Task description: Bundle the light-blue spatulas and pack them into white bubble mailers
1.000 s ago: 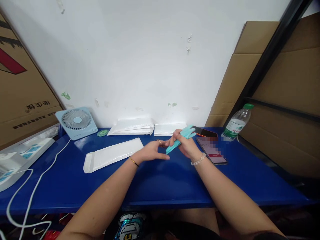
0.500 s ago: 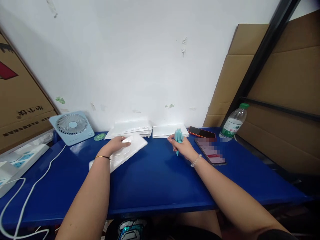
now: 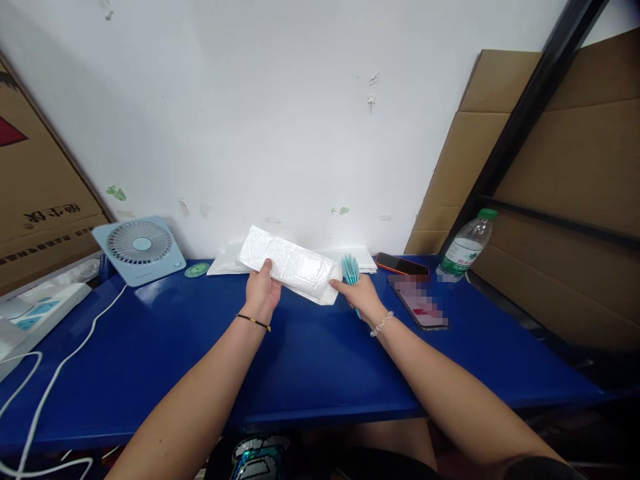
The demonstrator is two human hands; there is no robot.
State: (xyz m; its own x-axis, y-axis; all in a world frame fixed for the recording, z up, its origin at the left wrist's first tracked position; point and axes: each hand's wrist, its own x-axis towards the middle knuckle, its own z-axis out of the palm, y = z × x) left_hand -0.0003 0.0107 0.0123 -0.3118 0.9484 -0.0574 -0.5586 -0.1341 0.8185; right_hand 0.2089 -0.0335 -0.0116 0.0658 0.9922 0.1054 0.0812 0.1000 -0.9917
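Observation:
A long white padded envelope with a shiny, bubbly surface is held up above the table, sloping down to the right. My left hand is closed on its lower left part, thumb on the front. At the right end, the thumb of my right hand presses on the envelope's corner. That same hand grips a bundle of light-blue pens, pointing upward; their lower tips show beneath the fingers. Behind the envelope, partly hidden, lie a left stack of white envelopes and a right stack against the wall.
On the blue table a light-blue fan and a green round disc stand left, near a power strip with white cables. To the right are an orange-edged phone, a larger phone and a water bottle.
My left hand has brought the envelope up and right, turning it. My right hand, still holding the pens, now also grips its right end.

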